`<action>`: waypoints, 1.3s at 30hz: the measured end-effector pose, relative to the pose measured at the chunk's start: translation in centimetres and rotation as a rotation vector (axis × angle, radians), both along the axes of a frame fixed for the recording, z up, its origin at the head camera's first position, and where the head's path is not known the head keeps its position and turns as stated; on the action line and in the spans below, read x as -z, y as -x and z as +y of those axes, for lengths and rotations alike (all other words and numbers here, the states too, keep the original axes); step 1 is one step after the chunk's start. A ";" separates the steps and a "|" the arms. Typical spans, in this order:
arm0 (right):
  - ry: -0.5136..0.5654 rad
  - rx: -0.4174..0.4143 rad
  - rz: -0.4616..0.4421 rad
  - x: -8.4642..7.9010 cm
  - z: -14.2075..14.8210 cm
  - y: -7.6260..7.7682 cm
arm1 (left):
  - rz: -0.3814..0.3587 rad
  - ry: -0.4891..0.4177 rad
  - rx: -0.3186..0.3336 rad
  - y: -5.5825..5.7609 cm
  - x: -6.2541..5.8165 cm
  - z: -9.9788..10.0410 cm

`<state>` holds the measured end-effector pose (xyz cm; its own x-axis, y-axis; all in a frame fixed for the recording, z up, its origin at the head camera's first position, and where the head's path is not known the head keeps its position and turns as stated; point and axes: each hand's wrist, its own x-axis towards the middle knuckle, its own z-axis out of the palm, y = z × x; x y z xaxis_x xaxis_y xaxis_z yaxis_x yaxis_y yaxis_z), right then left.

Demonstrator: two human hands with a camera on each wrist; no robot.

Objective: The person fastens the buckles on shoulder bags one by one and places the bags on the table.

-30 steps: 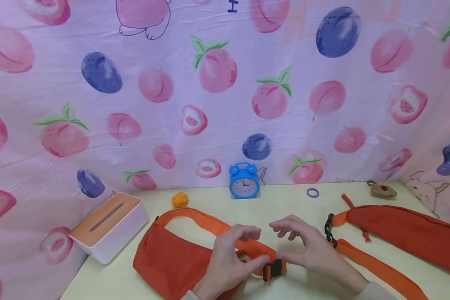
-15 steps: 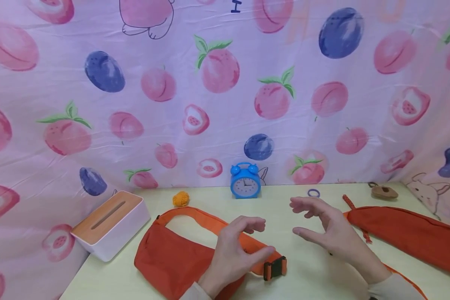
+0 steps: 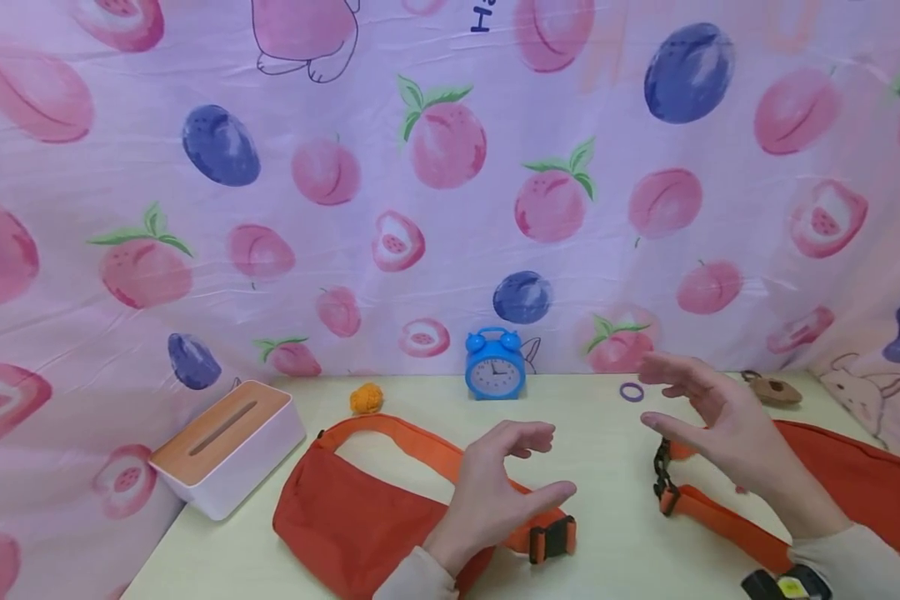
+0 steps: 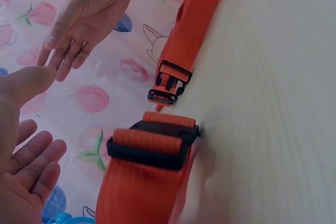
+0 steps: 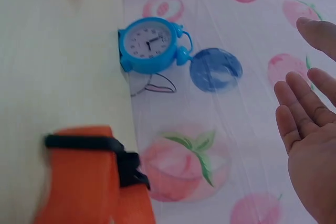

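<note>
Left hand (image 3: 495, 492): seen lower centre of the frame, thumb held apart from lightly bent fingers, in front of the first bag's strap; contact could not be told in the head view.
Right hand (image 3: 727, 425): right of centre, raised, thumb and fingers likewise spread apart, in front of the second bag.
First red bag (image 3: 360, 521): lower centre-left, lying on the pale surface (image 3: 607, 475), with orange strap (image 3: 420, 446) and black buckle (image 3: 552, 540), the latter just right of the left hand.
Second red bag (image 3: 870, 483): right edge, partly hidden by the right arm; its black clasp (image 3: 662, 471) lay left of that arm.
Along the back, left to right, I noted: wood-topped box (image 3: 228, 450), orange ball (image 3: 366, 398), upright blue alarm clock (image 3: 495, 367), purple ring (image 3: 632, 392), small brown item (image 3: 774, 389)
Behind: fruit-printed cloth (image 3: 592, 50)
</note>
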<state>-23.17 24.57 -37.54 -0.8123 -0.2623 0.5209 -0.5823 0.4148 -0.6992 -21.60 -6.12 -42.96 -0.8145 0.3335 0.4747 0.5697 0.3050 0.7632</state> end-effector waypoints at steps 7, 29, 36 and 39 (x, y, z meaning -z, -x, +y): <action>-0.075 0.097 -0.013 -1.2 2.4 0.5 | -0.019 -0.024 0.064 0.3 -0.4 2.4; -0.243 0.012 -0.266 1.7 9.0 4.1 | -0.219 -0.067 0.271 0.9 0.4 8.4; -0.291 -0.129 -0.312 3.9 9.5 5.1 | -0.291 0.028 0.314 1.5 1.3 9.8; -0.293 -0.182 -0.357 4.7 9.3 5.6 | -0.288 0.093 0.297 1.7 1.6 10.2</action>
